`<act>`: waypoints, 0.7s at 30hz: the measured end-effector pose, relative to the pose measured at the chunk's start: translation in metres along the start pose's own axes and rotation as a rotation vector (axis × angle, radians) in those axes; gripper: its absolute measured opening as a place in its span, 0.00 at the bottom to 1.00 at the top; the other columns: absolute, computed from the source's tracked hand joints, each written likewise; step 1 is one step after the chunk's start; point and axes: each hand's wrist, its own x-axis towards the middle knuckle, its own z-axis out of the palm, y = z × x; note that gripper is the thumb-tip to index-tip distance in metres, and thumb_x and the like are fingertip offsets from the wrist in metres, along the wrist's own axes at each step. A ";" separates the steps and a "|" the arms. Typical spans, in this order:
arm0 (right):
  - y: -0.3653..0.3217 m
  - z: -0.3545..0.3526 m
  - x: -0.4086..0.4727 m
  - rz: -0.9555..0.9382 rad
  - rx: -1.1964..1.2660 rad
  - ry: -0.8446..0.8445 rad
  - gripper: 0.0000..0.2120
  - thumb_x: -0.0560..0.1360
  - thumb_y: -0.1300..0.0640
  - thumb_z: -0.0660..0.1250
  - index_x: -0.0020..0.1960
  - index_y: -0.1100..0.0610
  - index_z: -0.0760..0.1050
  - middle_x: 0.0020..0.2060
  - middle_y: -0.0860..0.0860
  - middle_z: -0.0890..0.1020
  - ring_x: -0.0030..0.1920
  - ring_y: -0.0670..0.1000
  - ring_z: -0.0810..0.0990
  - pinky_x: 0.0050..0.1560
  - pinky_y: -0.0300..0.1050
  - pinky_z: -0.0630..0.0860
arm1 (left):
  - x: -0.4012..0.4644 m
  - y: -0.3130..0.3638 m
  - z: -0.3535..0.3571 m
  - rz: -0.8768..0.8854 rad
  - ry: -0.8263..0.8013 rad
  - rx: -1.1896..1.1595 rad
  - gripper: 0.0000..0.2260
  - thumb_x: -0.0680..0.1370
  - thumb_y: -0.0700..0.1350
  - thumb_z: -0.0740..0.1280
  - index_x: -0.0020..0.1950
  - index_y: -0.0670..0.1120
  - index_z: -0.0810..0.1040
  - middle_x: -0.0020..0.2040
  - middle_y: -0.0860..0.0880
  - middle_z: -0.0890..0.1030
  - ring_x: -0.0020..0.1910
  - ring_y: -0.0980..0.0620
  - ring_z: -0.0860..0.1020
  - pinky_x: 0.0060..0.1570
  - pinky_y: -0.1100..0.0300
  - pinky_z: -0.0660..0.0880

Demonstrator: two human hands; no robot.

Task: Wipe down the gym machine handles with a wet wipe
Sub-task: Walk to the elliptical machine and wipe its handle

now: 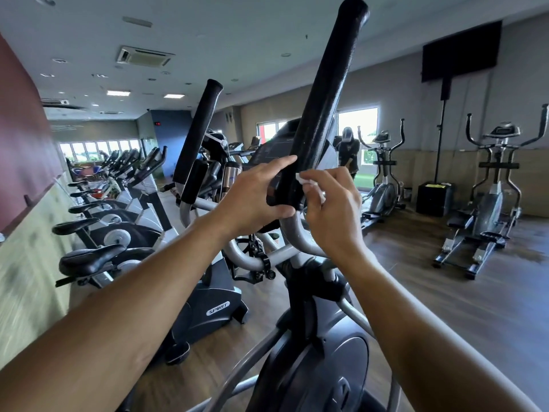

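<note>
Standing tall in front, the black handle [319,108] is gripped near its bottom by the left hand [252,197]. A white wipe [306,180] is pinched against it by the right hand's [332,200] curled fingers.

- The near handle [323,93] has a black grip that looks a bit shiny and bumpy.
- The tube [297,233] under it is smooth grey metal.
- The wipe [303,178] is soft white cloth or paper.
- The floor [445,292] looks like brown wood.
</note>
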 end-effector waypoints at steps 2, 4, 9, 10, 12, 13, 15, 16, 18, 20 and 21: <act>0.001 0.001 -0.013 -0.059 -0.026 -0.027 0.10 0.75 0.66 0.66 0.52 0.58 0.82 0.42 0.50 0.74 0.40 0.42 0.72 0.43 0.21 0.64 | -0.003 -0.002 0.002 -0.003 0.011 -0.011 0.39 0.68 0.48 0.78 0.75 0.58 0.63 0.66 0.52 0.75 0.64 0.54 0.74 0.65 0.51 0.72; 0.002 -0.001 -0.025 -0.104 -0.049 -0.061 0.09 0.75 0.66 0.67 0.52 0.58 0.82 0.42 0.51 0.75 0.39 0.44 0.73 0.43 0.23 0.66 | -0.006 -0.004 0.004 -0.007 0.029 -0.043 0.38 0.69 0.50 0.77 0.74 0.59 0.63 0.66 0.53 0.75 0.63 0.55 0.75 0.63 0.51 0.74; 0.000 0.003 -0.022 -0.114 -0.087 -0.058 0.08 0.76 0.66 0.66 0.52 0.59 0.82 0.43 0.53 0.75 0.40 0.42 0.71 0.43 0.23 0.66 | -0.011 -0.006 0.009 -0.013 0.081 -0.125 0.34 0.70 0.46 0.76 0.73 0.57 0.67 0.62 0.52 0.78 0.55 0.57 0.80 0.58 0.53 0.78; 0.000 0.003 -0.022 -0.116 -0.090 -0.049 0.08 0.76 0.66 0.66 0.52 0.60 0.82 0.43 0.54 0.76 0.40 0.42 0.71 0.43 0.23 0.67 | -0.011 -0.005 0.009 -0.011 0.087 -0.140 0.33 0.70 0.45 0.76 0.73 0.56 0.67 0.61 0.52 0.78 0.54 0.57 0.80 0.58 0.53 0.78; -0.001 0.003 -0.024 -0.115 -0.092 -0.027 0.08 0.76 0.66 0.67 0.51 0.60 0.82 0.43 0.55 0.76 0.40 0.42 0.72 0.43 0.23 0.67 | -0.010 -0.006 0.010 -0.012 0.104 -0.153 0.33 0.70 0.45 0.76 0.73 0.56 0.68 0.61 0.52 0.78 0.55 0.56 0.79 0.59 0.52 0.77; -0.002 0.003 -0.025 -0.112 -0.093 -0.018 0.08 0.76 0.67 0.67 0.51 0.60 0.82 0.43 0.55 0.77 0.40 0.42 0.72 0.43 0.22 0.67 | -0.010 -0.007 0.011 -0.016 0.109 -0.157 0.33 0.71 0.46 0.75 0.73 0.56 0.67 0.62 0.52 0.78 0.56 0.55 0.79 0.59 0.52 0.77; -0.004 0.004 -0.026 -0.100 -0.111 -0.010 0.08 0.75 0.67 0.67 0.51 0.60 0.82 0.43 0.55 0.77 0.39 0.42 0.72 0.43 0.22 0.66 | -0.011 -0.008 0.015 -0.025 0.114 -0.188 0.33 0.71 0.46 0.75 0.73 0.57 0.67 0.62 0.52 0.78 0.57 0.55 0.79 0.59 0.51 0.77; -0.005 0.004 -0.026 -0.088 -0.123 -0.016 0.08 0.75 0.67 0.67 0.51 0.60 0.82 0.43 0.55 0.76 0.39 0.43 0.73 0.42 0.22 0.67 | -0.012 -0.010 0.017 -0.028 0.117 -0.207 0.33 0.71 0.46 0.75 0.73 0.57 0.67 0.63 0.52 0.78 0.57 0.54 0.79 0.59 0.51 0.77; -0.008 0.005 -0.026 -0.053 -0.135 -0.037 0.09 0.75 0.67 0.67 0.51 0.58 0.82 0.43 0.54 0.76 0.39 0.46 0.75 0.42 0.24 0.68 | -0.014 -0.011 0.020 -0.025 0.133 -0.214 0.32 0.72 0.46 0.75 0.73 0.56 0.67 0.64 0.51 0.78 0.58 0.54 0.78 0.58 0.51 0.77; -0.014 0.002 -0.025 -0.025 -0.131 -0.052 0.09 0.75 0.66 0.67 0.51 0.58 0.82 0.42 0.54 0.75 0.39 0.45 0.73 0.42 0.23 0.67 | -0.017 -0.010 0.024 -0.032 0.173 -0.195 0.30 0.73 0.46 0.74 0.73 0.54 0.68 0.64 0.50 0.77 0.58 0.53 0.78 0.58 0.54 0.77; -0.016 -0.001 -0.027 -0.015 -0.131 -0.052 0.09 0.75 0.65 0.66 0.51 0.59 0.82 0.41 0.54 0.75 0.38 0.44 0.72 0.41 0.22 0.67 | -0.019 -0.007 0.026 -0.040 0.200 -0.174 0.29 0.74 0.47 0.73 0.73 0.53 0.68 0.65 0.49 0.76 0.59 0.52 0.77 0.60 0.56 0.75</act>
